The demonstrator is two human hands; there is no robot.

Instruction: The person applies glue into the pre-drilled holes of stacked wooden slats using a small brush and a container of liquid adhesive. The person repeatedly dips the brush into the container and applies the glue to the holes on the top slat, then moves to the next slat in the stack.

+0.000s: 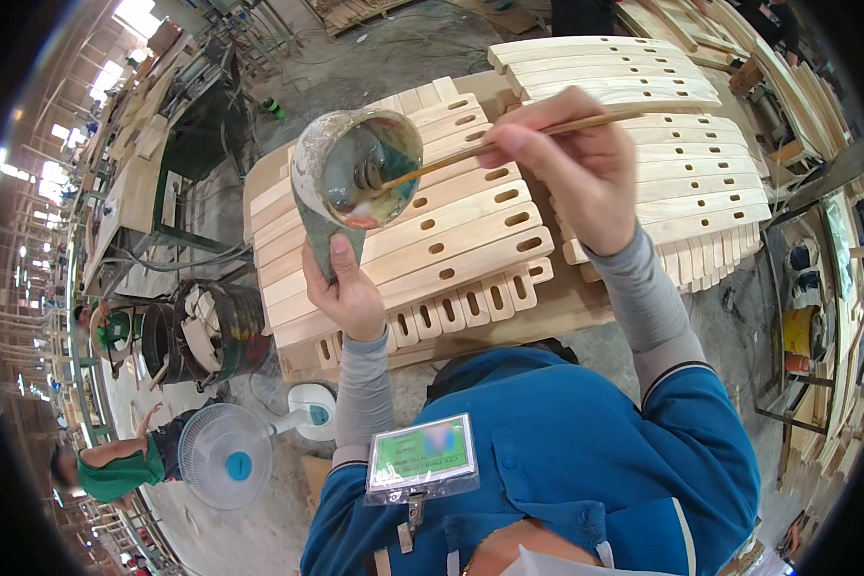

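Observation:
My left hand grips the grey-green handle of a glue-stained pot, its mouth tipped toward me. Whitish, gluey residue coats the inside. Between the fingers and thumb of my right hand is a thin wooden stick, whose far tip reaches into the pot. Below both hands lies a stack of pale wooden slats with oval slots near their ends. Another stack of slotted slats lies to the right, past my right hand.
At left stand dark barrels holding wood scraps and a white fan. A person in green is beyond the fan. A workbench stands far left; a metal rack with a yellow bucket is at right.

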